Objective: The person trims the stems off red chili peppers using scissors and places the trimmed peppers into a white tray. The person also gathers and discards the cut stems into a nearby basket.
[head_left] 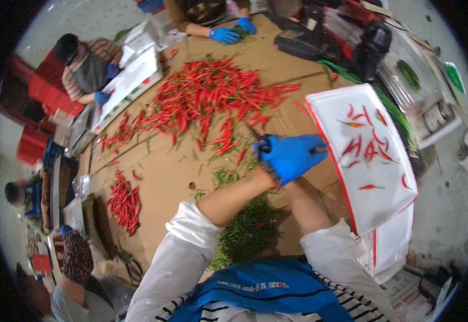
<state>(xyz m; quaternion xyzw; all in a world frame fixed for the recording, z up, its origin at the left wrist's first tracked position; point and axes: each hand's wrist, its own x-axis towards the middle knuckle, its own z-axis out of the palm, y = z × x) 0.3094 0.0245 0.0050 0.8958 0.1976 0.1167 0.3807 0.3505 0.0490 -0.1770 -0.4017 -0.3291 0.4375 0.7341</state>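
Observation:
My left hand (pixel 293 155), in a blue glove, reaches across to the inner edge of a white foam tray (pixel 373 209) with a red rim. Its fingertips look apart, with a dark gap between them. Several red chillies (pixel 371 147) lie scattered in that tray. Under the left wrist my right arm crosses; my right hand (pixel 262 148) is mostly hidden behind the left glove. A dark, pointed tool, seemingly scissors (pixel 254 132), sticks out there toward the chilli heap. In front of me is a pile of cut green stems (pixel 247 233).
A large heap of red chillies (pixel 207 91) covers the middle of the cardboard tabletop (pixel 159 161); a smaller pile (pixel 124 203) lies left. Co-workers sit across and left, one behind a white foam box (pixel 132 91). A black bag (pixel 304 43) lies at the far right.

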